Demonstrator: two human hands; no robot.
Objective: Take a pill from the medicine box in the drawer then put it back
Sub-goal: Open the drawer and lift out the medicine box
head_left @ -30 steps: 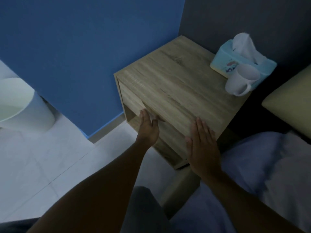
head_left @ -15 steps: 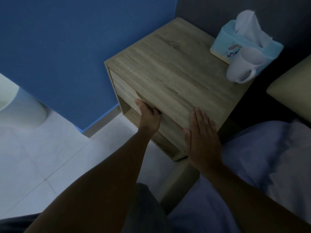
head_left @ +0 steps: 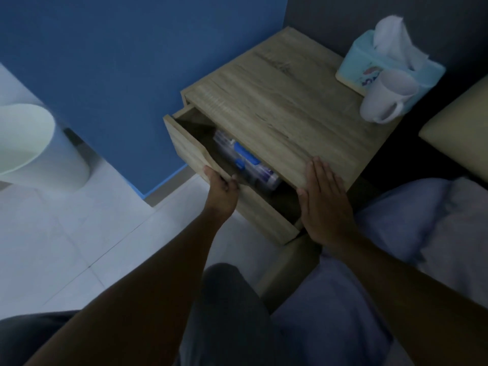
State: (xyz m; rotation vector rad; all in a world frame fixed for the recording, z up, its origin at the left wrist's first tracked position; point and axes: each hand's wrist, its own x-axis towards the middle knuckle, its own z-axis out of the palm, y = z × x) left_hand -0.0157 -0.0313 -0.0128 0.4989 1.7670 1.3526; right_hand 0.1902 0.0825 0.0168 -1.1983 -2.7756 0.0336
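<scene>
Wood-grain nightstand [head_left: 285,107] has its drawer [head_left: 190,151] partly pulled out, and inside lies the clear medicine box [head_left: 245,159] with blue clasps, its label too blurred to read; print on the light blue tissue box [head_left: 369,72] behind the white mug [head_left: 383,99] is also not legible. With the arm stretched forward, the left hand [head_left: 221,191] curls its fingers over the top edge of the drawer front and grips it. The right hand [head_left: 324,204] lies flat and open, fingers together, on the near corner of the nightstand top, holding nothing.
</scene>
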